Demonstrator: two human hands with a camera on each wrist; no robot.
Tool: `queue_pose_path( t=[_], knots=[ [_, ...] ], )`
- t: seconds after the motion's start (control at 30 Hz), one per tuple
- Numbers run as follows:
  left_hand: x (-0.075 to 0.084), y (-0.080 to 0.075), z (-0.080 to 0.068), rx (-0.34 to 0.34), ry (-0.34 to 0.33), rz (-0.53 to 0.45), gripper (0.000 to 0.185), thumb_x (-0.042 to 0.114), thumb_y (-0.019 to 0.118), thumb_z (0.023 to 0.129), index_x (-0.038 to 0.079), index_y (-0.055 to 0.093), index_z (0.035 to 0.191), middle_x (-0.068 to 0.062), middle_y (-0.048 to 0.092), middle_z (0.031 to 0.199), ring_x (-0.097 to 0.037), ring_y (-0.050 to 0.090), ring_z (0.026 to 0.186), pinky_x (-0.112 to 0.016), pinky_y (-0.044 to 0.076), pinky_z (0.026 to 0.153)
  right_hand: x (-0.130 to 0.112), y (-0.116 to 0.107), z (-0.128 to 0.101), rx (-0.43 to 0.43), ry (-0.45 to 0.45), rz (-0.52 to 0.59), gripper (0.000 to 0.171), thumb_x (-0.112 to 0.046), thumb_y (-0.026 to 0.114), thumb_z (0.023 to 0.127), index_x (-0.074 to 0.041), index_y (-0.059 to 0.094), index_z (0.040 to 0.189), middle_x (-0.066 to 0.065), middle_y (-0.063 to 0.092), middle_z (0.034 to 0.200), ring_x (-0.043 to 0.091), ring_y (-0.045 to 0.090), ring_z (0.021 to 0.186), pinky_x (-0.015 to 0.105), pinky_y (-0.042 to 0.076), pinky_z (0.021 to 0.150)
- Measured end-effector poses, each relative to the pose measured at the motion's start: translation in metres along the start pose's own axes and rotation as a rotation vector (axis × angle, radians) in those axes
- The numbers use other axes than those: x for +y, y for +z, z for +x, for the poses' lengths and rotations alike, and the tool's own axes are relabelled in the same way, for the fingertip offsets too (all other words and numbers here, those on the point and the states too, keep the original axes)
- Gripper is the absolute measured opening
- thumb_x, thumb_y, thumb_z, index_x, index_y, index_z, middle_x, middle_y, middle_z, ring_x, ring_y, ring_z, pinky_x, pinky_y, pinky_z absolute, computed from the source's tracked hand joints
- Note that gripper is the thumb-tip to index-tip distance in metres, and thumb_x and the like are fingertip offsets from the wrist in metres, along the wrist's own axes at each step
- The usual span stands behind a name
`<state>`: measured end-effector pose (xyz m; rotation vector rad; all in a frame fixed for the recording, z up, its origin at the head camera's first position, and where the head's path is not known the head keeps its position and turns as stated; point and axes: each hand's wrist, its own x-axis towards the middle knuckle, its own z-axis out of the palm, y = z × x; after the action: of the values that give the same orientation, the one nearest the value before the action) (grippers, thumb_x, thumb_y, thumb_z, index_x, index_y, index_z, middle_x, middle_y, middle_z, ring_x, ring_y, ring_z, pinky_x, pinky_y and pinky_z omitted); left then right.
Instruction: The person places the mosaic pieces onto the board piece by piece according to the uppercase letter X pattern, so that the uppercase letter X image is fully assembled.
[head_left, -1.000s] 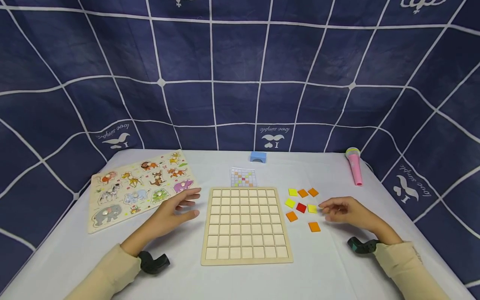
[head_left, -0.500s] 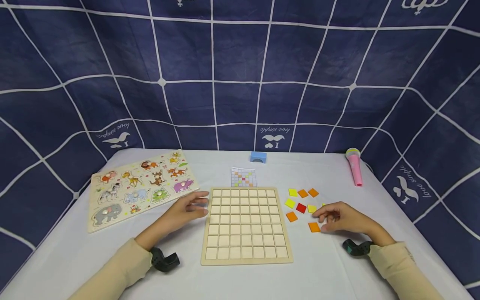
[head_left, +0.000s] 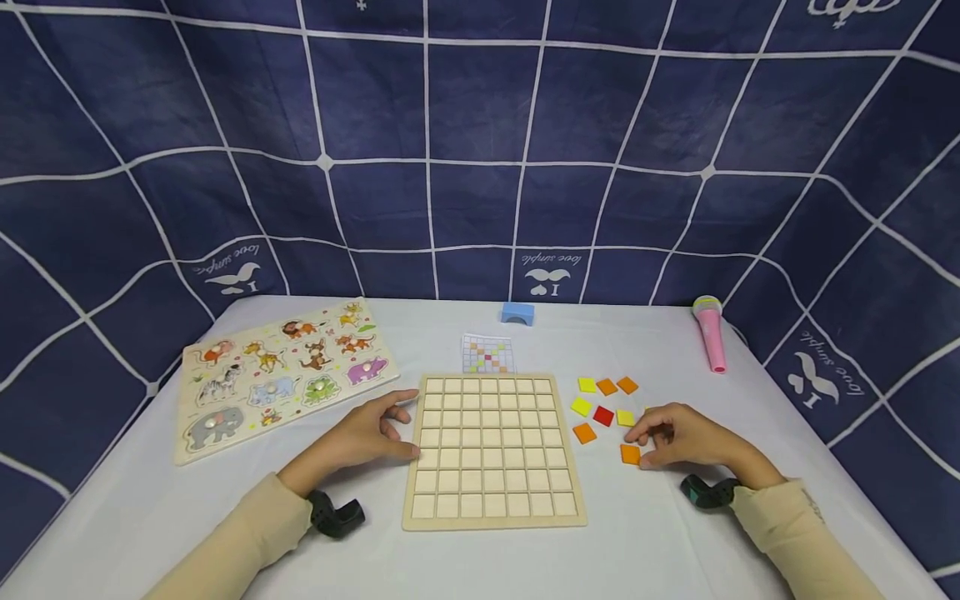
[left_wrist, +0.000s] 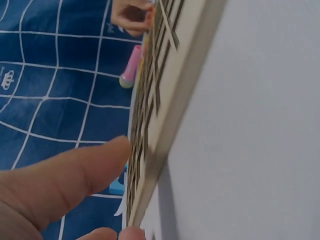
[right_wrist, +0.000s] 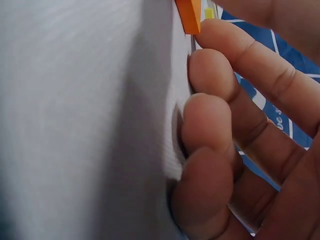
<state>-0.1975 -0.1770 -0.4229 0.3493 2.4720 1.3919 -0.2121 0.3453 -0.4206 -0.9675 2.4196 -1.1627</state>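
My left hand (head_left: pixel 371 433) is at the left edge of the square wooden grid board (head_left: pixel 408 500), index finger and thumb extended. In the left wrist view a fingertip (left_wrist: pixel 132 233) touches the board's edge. My right hand (head_left: pixel 686 435) is low over the cloth, right of the board. Its thumb and index finger pinch an orange square tile (head_left: pixel 629 454), also seen by the fingertips in the right wrist view. Just beyond lie a red tile (head_left: pixel 603 416), a yellow tile (head_left: pixel 625 417) and several other yellow and orange tiles; another is mostly hidden behind the right hand.
A printed colour-grid card (head_left: pixel 487 354) lies behind the board, with a blue arch block (head_left: pixel 517 313) farther back. An animal puzzle board (head_left: pixel 285 375) is at the left. A pink toy microphone (head_left: pixel 709 333) lies at the back right. Dark blue curtain (head_left: pixel 480 150) encloses the table.
My left hand has moved right to the board's edge. The right hand has come left and down to the nearest orange tile, which has turned slightly between its fingers.
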Motion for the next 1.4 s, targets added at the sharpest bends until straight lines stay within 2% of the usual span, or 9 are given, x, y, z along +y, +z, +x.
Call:
queue_pose_path(
  t=[0.23, 0.53, 1.0, 1.23, 1.4],
  knots=[
    [-0.003, -0.005, 0.001, -0.048, 0.066, 0.098, 0.095, 0.012, 0.098, 0.074, -0.005, 0.052, 0.155, -0.008, 0.06, 0.11, -0.017, 0.055, 0.077, -0.026, 0.044, 0.066, 0.0, 0.001, -0.002, 0.013, 0.017, -0.032, 0.025, -0.005, 0.092, 0.084, -0.005, 0.08, 0.105, 0.0, 0.067, 0.09, 0.007, 0.055, 0.065, 0.023, 0.047, 0.059],
    [-0.01, -0.008, 0.004, -0.077, 0.117, 0.126, 0.091, 0.014, 0.098, 0.074, -0.007, 0.056, 0.152, -0.007, 0.059, 0.11, -0.016, 0.055, 0.078, -0.026, 0.046, 0.067, -0.002, 0.004, -0.001, 0.04, -0.009, -0.066, 0.023, -0.001, 0.09, 0.083, -0.005, 0.078, 0.103, 0.002, 0.065, 0.087, 0.006, 0.053, 0.066, 0.023, 0.045, 0.058],
    [-0.011, -0.009, 0.004, -0.057, 0.13, 0.14, 0.089, 0.017, 0.099, 0.074, -0.005, 0.059, 0.151, -0.005, 0.06, 0.11, -0.016, 0.056, 0.077, -0.026, 0.046, 0.067, -0.012, 0.001, 0.011, 0.081, -0.026, -0.103, 0.024, 0.001, 0.088, 0.085, -0.004, 0.077, 0.106, -0.005, 0.063, 0.082, 0.011, 0.055, 0.07, 0.023, 0.046, 0.061],
    [-0.011, -0.009, 0.004, -0.058, 0.131, 0.136, 0.089, 0.017, 0.099, 0.074, -0.005, 0.058, 0.151, -0.005, 0.06, 0.11, -0.016, 0.054, 0.078, -0.026, 0.045, 0.067, -0.019, 0.001, 0.026, 0.097, 0.022, -0.104, 0.024, -0.003, 0.088, 0.086, -0.004, 0.077, 0.107, -0.008, 0.064, 0.084, 0.01, 0.055, 0.073, 0.023, 0.047, 0.063],
    [-0.013, -0.008, 0.003, -0.06, 0.137, 0.129, 0.09, 0.017, 0.099, 0.074, -0.005, 0.058, 0.151, -0.005, 0.06, 0.109, -0.016, 0.054, 0.077, -0.026, 0.045, 0.066, -0.017, 0.003, 0.037, 0.142, -0.021, -0.079, 0.024, 0.0, 0.088, 0.084, -0.004, 0.077, 0.105, -0.006, 0.062, 0.081, 0.009, 0.054, 0.071, 0.023, 0.044, 0.062]
  ],
)
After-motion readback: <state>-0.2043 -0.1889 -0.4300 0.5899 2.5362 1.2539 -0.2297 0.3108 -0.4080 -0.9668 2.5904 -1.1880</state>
